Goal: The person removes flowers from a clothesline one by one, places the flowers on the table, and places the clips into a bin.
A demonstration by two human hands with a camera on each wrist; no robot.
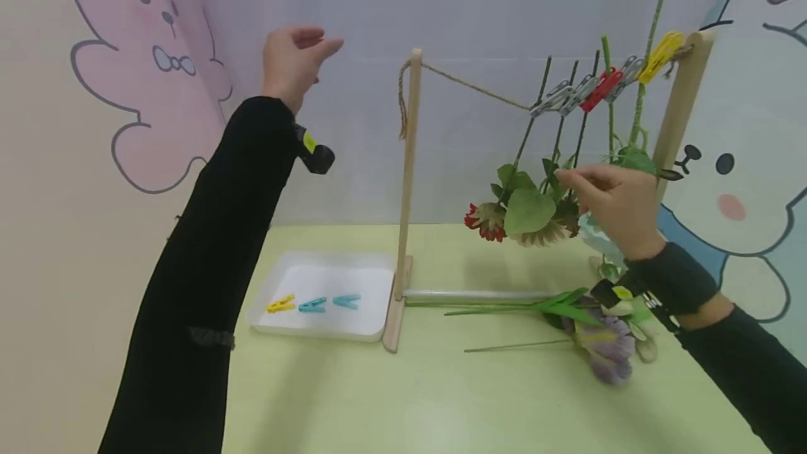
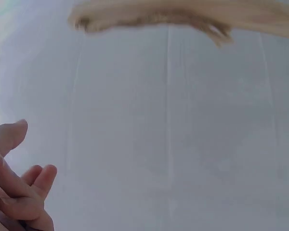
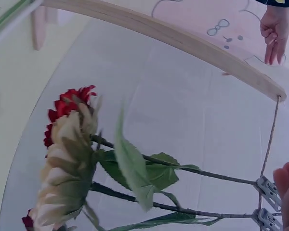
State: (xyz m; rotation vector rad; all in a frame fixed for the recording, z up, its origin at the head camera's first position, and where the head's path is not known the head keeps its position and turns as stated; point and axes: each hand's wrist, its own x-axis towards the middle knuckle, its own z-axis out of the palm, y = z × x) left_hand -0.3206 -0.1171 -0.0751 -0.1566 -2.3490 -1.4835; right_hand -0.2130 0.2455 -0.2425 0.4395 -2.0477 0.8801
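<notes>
Artificial flowers with green leaves [image 1: 529, 214] hang head-down from a tan twine line [image 1: 473, 86] beyond two apparently empty hands.

In the head view, grey, red and yellow clothespins [image 1: 602, 90] grip the thin green stems [image 1: 528, 135], well to the right of the raised left hand [image 1: 293, 65], its fingers relaxed and holding nothing; the right hand [image 1: 614, 209], fingers loosely bent around nothing visible, hovers before the flowers, contact unclear. The left wrist view shows slack left fingers [image 2: 45, 180] and a blurred pale wooden post [image 2: 183, 12]. In the right wrist view, the red and cream flower heads [image 3: 65, 154] hang well apart from the right fingertips [image 3: 283, 175], which appear just beside the grey clothespins. The flowers look light, soft-petalled and stiff-stemmed, best held by the stem near its clothespin, sparing the crushable petals.
</notes>
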